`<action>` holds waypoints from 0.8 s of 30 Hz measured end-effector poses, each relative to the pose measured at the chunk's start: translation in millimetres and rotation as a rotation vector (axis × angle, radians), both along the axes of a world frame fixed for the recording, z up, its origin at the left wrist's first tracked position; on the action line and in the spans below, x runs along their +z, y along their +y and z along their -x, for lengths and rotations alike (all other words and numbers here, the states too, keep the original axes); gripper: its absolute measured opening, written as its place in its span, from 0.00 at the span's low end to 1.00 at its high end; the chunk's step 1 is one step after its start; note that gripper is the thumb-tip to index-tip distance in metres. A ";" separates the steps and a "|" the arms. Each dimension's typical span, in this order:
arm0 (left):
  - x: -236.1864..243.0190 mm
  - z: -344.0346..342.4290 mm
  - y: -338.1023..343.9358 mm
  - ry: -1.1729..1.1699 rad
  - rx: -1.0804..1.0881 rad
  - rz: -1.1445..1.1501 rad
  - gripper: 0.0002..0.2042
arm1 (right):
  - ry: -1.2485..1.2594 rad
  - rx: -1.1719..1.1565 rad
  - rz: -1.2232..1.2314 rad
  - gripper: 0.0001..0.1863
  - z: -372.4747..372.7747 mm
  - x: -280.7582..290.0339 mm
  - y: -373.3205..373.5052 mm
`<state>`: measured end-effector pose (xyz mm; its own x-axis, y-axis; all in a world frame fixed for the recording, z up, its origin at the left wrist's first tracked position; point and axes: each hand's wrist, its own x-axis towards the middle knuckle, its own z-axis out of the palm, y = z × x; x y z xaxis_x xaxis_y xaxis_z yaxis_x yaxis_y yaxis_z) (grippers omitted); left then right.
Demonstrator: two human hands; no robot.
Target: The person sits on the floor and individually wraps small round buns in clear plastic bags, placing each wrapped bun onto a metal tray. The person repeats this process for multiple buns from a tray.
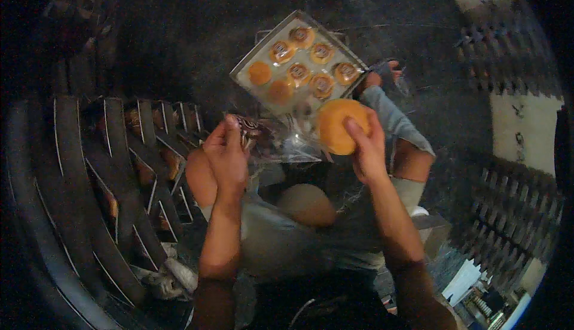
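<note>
My right hand (368, 144) grips a round, flat, golden bun (335, 125) by its right edge, thumb on top. Between finger and thumb, my left hand (227, 150) pinches the left end of a clear plastic bag (287, 141) with dark print. The bag stretches across toward the bun, and its right end meets the bun's left side; whether the bun is partly inside cannot be made out. Just beyond my hands lies a square metal tray (263, 42), turned cornerwise. It holds several buns in clear printed wrappers (321, 53) and, at its left, plain-looking golden buns (259, 73).
A tall rack of dark trays (101, 150) stands close on my left, with buns on some. My bent knees (412, 159) flank the work. To the right are dark slatted stacks (508, 204) and a pale printed panel (523, 133). The dark floor (197, 49) spreads beyond the tray.
</note>
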<state>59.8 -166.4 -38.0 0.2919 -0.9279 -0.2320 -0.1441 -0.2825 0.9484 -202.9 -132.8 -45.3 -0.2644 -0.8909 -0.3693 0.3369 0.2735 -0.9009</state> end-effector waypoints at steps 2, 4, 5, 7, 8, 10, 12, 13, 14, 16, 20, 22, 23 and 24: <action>6.4 14.7 21.5 0.265 -0.007 -0.031 0.14 | -0.254 -0.187 0.219 0.29 0.6 62.1 39.2; 15.4 39.0 43.0 0.066 -0.141 0.049 0.15 | 0.070 0.058 0.091 0.28 18.6 73.0 82.4; 24.0 48.5 55.0 -0.031 -0.261 0.181 0.14 | 0.229 0.181 0.019 0.28 27.9 77.4 101.5; 33.4 60.8 77.5 0.030 -0.356 0.186 0.13 | -0.370 -0.007 -0.023 0.28 42.4 82.8 134.1; 38.3 64.3 87.3 0.060 -0.402 0.189 0.13 | -0.671 -0.097 -0.039 0.28 45.8 84.7 149.5; 39.5 62.8 99.3 -0.036 -0.504 0.199 0.12 | -0.464 -0.101 -0.059 0.28 38.5 87.5 177.5; 46.5 62.2 106.2 0.002 -0.608 0.150 0.15 | -0.295 -0.073 0.000 0.27 33.5 100.0 193.5; 55.3 67.7 111.6 0.294 -0.485 0.010 0.21 | -0.037 -0.018 0.111 0.28 34.9 100.5 202.3; 67.2 78.1 120.1 0.581 -0.355 -0.132 0.26 | 0.256 0.066 0.273 0.28 32.7 107.8 203.9; 92.1 91.3 136.9 1.076 -0.339 -0.238 0.37 | 0.828 0.242 0.586 0.28 15.1 132.4 200.4; 141.6 117.2 148.8 1.377 -0.651 0.088 0.48 | 1.238 0.245 0.685 0.29 -9.9 166.8 207.0; 157.0 114.2 150.9 1.244 -0.664 0.218 0.50 | 1.185 0.195 0.712 0.30 -17.6 167.0 209.9; 160.6 108.5 151.4 1.183 -0.669 0.231 0.52 | 1.157 0.161 0.727 0.30 -22.0 164.4 208.3; 163.0 104.5 152.7 1.124 -0.670 0.242 0.53 | 1.128 0.131 0.739 0.30 -25.6 162.3 207.9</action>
